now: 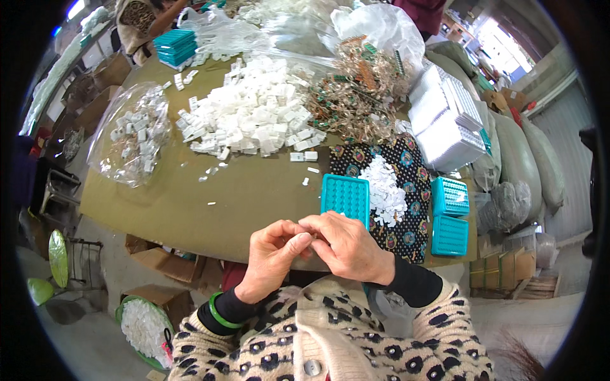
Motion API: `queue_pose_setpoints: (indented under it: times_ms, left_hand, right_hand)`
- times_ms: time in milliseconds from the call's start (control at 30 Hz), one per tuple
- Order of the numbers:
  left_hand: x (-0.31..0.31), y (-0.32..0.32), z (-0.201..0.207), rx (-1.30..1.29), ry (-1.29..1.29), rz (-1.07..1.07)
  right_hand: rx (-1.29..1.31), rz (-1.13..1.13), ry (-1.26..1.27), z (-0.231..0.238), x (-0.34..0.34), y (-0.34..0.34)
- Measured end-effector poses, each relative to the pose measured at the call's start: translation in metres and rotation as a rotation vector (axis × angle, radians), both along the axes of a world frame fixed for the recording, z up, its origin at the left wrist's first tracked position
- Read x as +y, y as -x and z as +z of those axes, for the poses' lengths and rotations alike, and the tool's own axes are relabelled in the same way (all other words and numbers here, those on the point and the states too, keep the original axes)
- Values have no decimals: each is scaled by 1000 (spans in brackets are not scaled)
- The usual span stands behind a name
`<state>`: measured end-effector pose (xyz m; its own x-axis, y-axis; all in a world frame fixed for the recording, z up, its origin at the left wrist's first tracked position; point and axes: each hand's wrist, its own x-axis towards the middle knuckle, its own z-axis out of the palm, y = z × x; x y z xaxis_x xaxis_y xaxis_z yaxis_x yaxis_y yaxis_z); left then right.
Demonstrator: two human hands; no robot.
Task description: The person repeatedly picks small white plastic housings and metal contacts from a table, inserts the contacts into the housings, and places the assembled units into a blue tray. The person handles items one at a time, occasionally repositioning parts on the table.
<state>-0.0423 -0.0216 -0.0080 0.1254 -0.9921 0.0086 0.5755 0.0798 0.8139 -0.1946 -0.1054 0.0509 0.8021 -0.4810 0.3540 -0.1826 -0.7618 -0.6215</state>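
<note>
Close together at the table's near edge, my left hand (pixel 277 255) and my right hand (pixel 348 246) meet with thumbs and fingers pinched inward. Whatever lies between the fingertips is hidden or too small to name. Just beyond my right hand lies a teal tray (pixel 345 195) with rows of small round wells. Beside it, small white flat pieces (pixel 385 190) are heaped on a dark patterned cloth (pixel 414 184). Two white plastic housings (pixel 304 156) sit apart, in front of a large pile of white plastic parts (pixel 248 108).
A tangle of wired parts with green and orange strips (pixel 362 92) lies at the back. White stacked trays (pixel 445 124) and teal trays (pixel 450 235) line the right. At left is a clear bag of parts (pixel 135 136); teal trays (pixel 175 46) stand behind. Another person's arm (pixel 166 18) shows at far left.
</note>
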Motion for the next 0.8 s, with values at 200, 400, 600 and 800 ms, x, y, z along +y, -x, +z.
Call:
queue_pose_setpoints:
  times_ms: [200,400,600,800]
  left_hand:
    - [23,-4,-3,120,-132,-36]
    - [36,-14,1,177,-29,42]
    - [48,-22,2,260,59,149]
    - [59,-26,5,183,42,192]
  right_hand:
    - [5,5,-203,3,22,-3]
    - [-91,-57,-96,7,38,-22]
    - [-142,-55,-213,3,47,-37]
    - [-196,-74,-260,-6,58,-45]
